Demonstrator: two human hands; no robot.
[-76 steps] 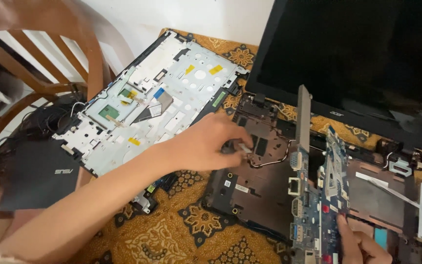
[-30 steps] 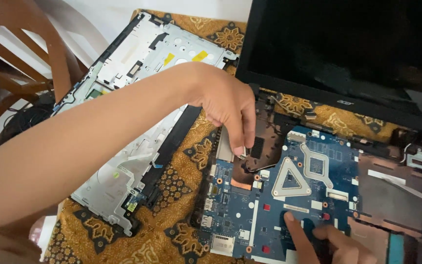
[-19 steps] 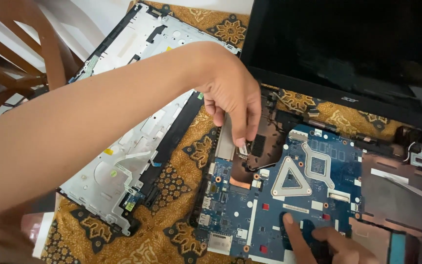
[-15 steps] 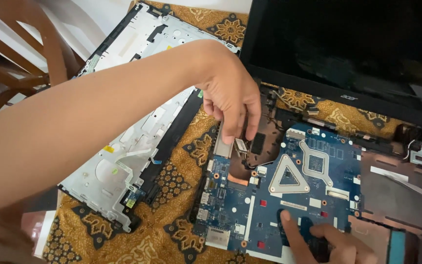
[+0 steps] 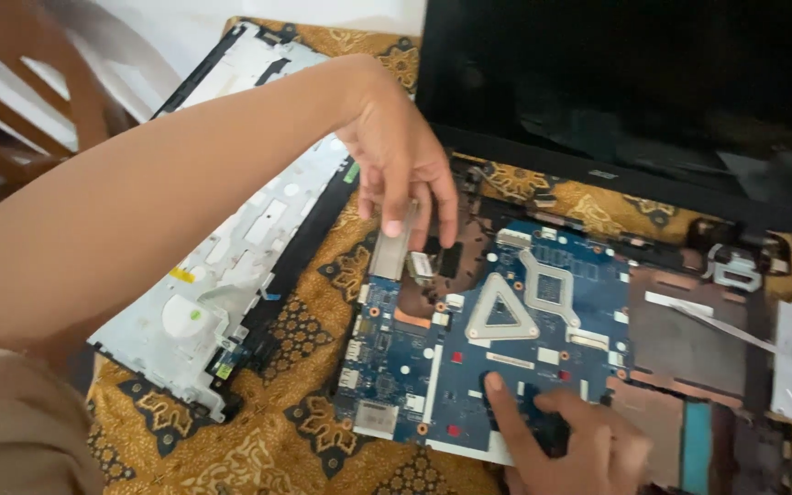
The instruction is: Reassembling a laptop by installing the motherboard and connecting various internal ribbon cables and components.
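The left hand is reaching in from the left, fingers loosely spread and pointing down, its fingertips touching the silvery metal heatsink piece at the far left corner of the blue motherboard. The right hand is lying open on the board's near edge (fingers flat, gripping nothing). The motherboard is sitting in the laptop base on the patterned cloth, with the dark screen beyond and the keyboard cover to the left.

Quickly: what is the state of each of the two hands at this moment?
Left hand: open, holding nothing, fingertips on the metal heatsink.
Right hand: open, holding nothing, fingers pressing the blue circuit board.
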